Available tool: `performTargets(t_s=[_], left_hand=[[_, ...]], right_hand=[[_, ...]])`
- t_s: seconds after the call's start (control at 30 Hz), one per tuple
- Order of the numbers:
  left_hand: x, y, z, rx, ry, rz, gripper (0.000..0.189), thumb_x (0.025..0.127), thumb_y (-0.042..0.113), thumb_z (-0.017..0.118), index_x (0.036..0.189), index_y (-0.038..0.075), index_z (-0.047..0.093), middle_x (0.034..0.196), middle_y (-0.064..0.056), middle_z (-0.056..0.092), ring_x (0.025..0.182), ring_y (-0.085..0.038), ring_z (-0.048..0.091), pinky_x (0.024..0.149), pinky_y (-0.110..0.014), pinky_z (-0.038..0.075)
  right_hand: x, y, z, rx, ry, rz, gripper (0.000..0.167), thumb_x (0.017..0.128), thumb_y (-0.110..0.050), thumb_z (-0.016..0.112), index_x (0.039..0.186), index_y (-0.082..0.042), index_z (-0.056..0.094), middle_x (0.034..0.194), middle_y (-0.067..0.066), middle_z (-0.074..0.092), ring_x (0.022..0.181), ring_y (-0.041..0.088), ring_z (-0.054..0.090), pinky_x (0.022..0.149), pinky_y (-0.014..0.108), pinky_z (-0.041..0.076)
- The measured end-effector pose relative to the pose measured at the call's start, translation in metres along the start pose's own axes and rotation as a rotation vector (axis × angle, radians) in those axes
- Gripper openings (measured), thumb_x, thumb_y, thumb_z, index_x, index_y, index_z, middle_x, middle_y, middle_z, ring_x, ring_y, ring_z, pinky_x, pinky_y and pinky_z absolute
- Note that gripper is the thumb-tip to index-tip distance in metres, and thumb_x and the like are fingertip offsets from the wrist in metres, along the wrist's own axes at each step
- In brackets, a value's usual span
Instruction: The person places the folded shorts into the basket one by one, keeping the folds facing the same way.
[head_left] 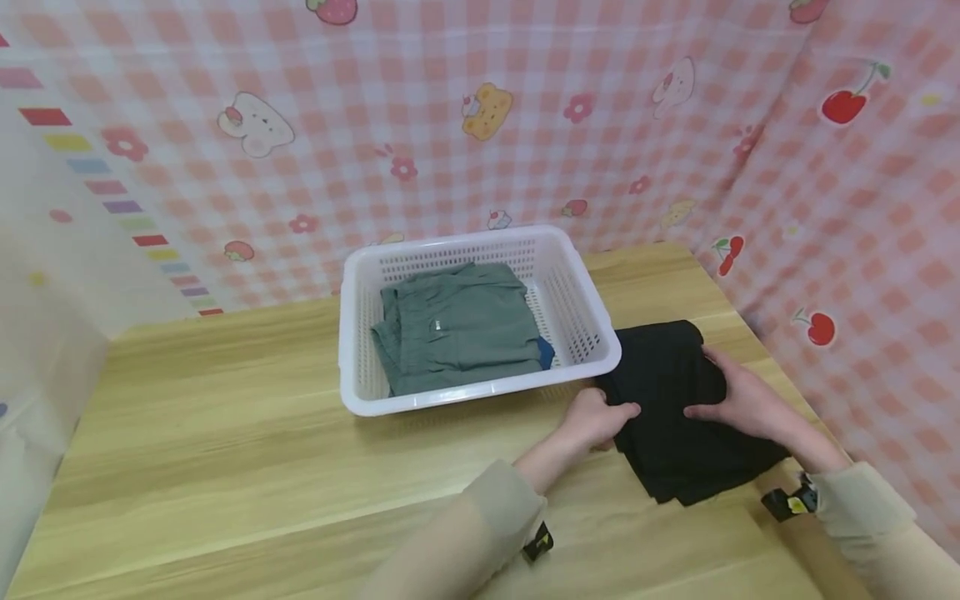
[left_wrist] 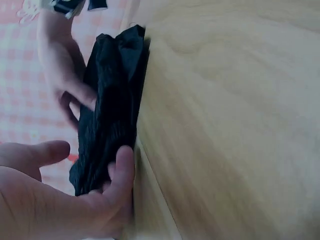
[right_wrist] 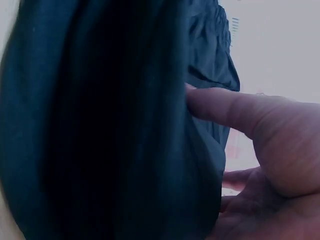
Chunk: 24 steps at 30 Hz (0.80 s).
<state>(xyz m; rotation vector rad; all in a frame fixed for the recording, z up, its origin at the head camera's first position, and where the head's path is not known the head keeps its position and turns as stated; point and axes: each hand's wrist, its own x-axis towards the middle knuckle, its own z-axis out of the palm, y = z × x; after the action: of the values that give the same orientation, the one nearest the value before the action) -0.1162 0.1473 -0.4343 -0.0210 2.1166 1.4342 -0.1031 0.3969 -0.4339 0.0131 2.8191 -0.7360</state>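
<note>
A folded black garment (head_left: 667, 408) lies on the table just right of the white basket; a gathered, elastic-looking edge shows in the right wrist view. My left hand (head_left: 596, 417) holds its left edge, thumb on top and fingers partly hidden under the fabric. On the opposite side my right hand (head_left: 742, 400) grips the garment, its thumb (right_wrist: 215, 105) pressed on the cloth and the fingers behind the far edge. In the left wrist view both hands flank the bunched black cloth (left_wrist: 107, 110).
The white plastic basket (head_left: 480, 396) stands at the back middle, close to the garment. In it lie folded green pants (head_left: 465, 329) and a bit of blue cloth (head_left: 546, 353). Pink checked sheets (head_left: 420, 108) hang behind and right of the wooden table (head_left: 225, 433).
</note>
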Motion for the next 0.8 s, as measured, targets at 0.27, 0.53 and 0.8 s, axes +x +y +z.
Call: performTargets(t_s=[0.27,0.53,0.8], left_hand=[[-0.002,0.002,0.007,-0.014,0.077,0.122,0.057,0.093,0.027,0.073,0.138,-0.003,0.058,0.145,-0.022,0.063,0.138,-0.034,0.059,0.117,-0.046,0.05],[-0.002,0.0,0.006,-0.158,0.113,0.076,0.069,0.095,0.014,0.07,0.157,0.005,0.041,0.162,-0.017,0.05,0.152,-0.032,0.047,0.128,-0.048,0.039],[0.004,-0.007,-0.001,-0.094,0.074,0.049,0.078,0.089,0.007,0.076,0.157,-0.003,0.039,0.16,-0.022,0.05,0.149,-0.035,0.05,0.126,-0.047,0.041]], right_hand=[[-0.002,0.001,-0.004,0.138,-0.025,0.026,0.076,0.107,-0.032,0.06,0.155,0.018,0.028,0.152,0.047,0.04,0.135,0.063,0.046,0.108,0.072,0.045],[-0.002,0.005,-0.001,0.129,-0.087,0.082,0.078,0.105,-0.027,0.064,0.149,0.027,0.03,0.147,0.051,0.042,0.134,0.064,0.048,0.107,0.07,0.048],[-0.008,0.004,0.002,0.127,-0.065,0.098,0.07,0.103,-0.031,0.065,0.142,0.023,0.042,0.139,0.047,0.051,0.124,0.057,0.055,0.097,0.061,0.055]])
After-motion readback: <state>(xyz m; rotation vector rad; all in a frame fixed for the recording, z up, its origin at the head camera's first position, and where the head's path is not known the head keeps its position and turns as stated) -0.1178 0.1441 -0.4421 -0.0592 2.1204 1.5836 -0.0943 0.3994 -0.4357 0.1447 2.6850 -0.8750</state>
